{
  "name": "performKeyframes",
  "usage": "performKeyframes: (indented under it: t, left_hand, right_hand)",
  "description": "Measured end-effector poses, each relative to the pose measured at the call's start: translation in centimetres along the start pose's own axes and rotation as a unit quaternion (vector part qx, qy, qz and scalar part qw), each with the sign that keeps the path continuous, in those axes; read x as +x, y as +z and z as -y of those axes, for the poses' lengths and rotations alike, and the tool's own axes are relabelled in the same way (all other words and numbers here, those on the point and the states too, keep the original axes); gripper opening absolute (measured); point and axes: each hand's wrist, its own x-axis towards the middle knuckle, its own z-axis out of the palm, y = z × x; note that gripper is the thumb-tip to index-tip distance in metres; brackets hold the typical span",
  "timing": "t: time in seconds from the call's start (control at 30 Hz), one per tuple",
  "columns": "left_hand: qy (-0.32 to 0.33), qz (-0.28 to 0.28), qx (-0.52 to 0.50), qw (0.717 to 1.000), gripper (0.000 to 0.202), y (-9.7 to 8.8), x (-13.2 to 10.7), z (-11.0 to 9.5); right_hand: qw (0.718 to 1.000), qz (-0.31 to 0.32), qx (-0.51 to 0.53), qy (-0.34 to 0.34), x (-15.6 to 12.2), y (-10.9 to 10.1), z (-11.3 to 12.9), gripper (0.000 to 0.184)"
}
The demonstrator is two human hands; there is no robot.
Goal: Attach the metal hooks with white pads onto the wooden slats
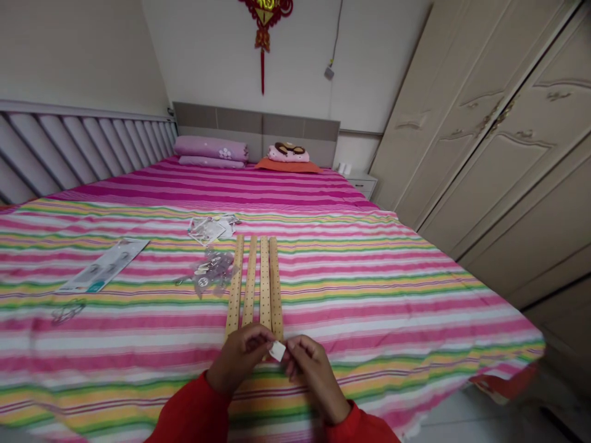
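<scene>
Between my two hands is a small white square piece (277, 351); its exact kind cannot be made out. My left hand (240, 357) is closed, thumb and finger pinching the piece's left edge. On the other side my right hand (316, 372) is also closed, with its fingertips at the right edge. Just beyond the hands, several long wooden strips with rows of small holes (250, 280) lie side by side on the striped bed cover (392, 301). My left hand hides the near ends of some of them. Left of the strips are clear plastic bags with small metal parts (212, 269).
Farther back lies a pile of small packets (213, 229). At the left are a long flat package (108, 266) and a loose wire-like item (69, 311). Folded bedding (212, 149) rests by the headboard (300, 126). A wardrobe (484, 141) stands to the right.
</scene>
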Motion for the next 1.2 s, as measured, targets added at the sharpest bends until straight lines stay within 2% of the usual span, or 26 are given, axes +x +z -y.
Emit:
performKeyframes:
  t: [0.07, 0.13, 0.23, 0.3, 0.53, 0.83, 1.0, 1.2]
  left_hand:
    - [-0.003, -0.020, -0.013, 1.000, 0.020, -0.6, 0.2, -0.4]
    - [0.000, -0.044, -0.023, 0.999, 0.021, -1.2, 0.2, -0.6]
    - [-0.001, -0.065, -0.044, 0.997, 0.021, -1.9, -0.2, -0.3]
    - [-0.007, -0.066, -0.059, 0.996, 0.021, -2.2, -0.5, 0.2]
    - [-0.024, -0.060, -0.064, 0.996, 0.023, -2.1, -0.4, 0.8]
    - [0.004, -0.013, -0.032, 0.999, 0.020, -1.0, 1.0, -1.1]
    - [0.018, 0.023, -0.006, 1.000, 0.019, -0.7, 1.4, -1.9]
    - [0.016, 0.034, -0.004, 0.999, 0.017, -0.6, 1.3, -2.6]
  right_hand:
    - [0.999, -0.037, -0.006, -0.013, 0.4, -0.1, -0.1, 0.045]
    - [0.998, -0.052, -0.004, 0.026, 0.7, 0.0, -0.5, 0.047]
    - [0.992, -0.030, 0.008, 0.120, 0.8, 0.7, -1.5, 0.047]
    - [0.990, -0.016, 0.013, 0.140, 0.8, 1.2, -2.2, 0.046]
    - [0.993, -0.044, 0.066, 0.089, 1.1, 1.7, -3.0, 0.043]
    - [0.989, -0.084, 0.104, 0.057, -1.1, 0.3, -3.1, 0.042]
    - [0.984, -0.114, 0.131, 0.032, -1.1, 0.6, -3.2, 0.042]
    - [0.980, -0.121, 0.152, 0.031, -1.2, 1.2, -3.8, 0.042]
